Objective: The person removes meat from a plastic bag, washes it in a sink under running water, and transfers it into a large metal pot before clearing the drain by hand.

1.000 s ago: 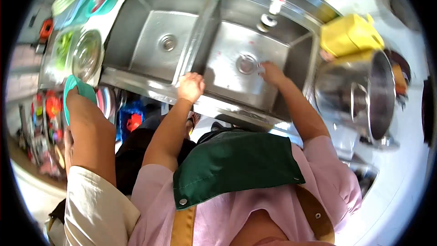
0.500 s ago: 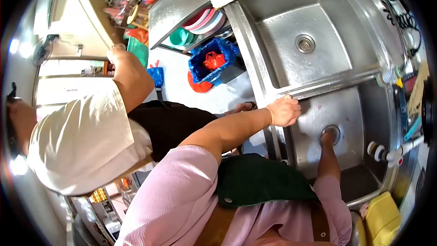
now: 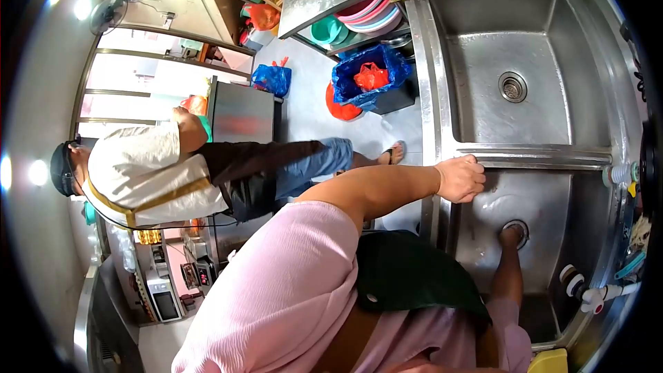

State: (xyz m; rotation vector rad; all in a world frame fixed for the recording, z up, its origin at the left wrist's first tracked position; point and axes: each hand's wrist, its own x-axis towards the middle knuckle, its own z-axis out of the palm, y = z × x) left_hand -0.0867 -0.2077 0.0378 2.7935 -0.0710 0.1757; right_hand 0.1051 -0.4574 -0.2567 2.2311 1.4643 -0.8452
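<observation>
My left hand is curled into a fist, back of the hand up, at the near end of the steel divider between the two basins. Its palm is hidden, so anything inside cannot be seen. My right hand is lowered into the lower sink basin, at the drain. The fingers are dark and hidden at the drain opening. A few small marks lie on the wet basin floor. The upper sink basin has its own drain.
A bin with a blue liner holds a red bag beside the sink. Stacked bowls sit on a shelf. White pipework runs at the right. A co-worker stands at the left near a steel cabinet.
My view has turned, so the sink and bin sit further right. The co-worker is farther from me, with more of the body in view. My right hand stays at the drain.
</observation>
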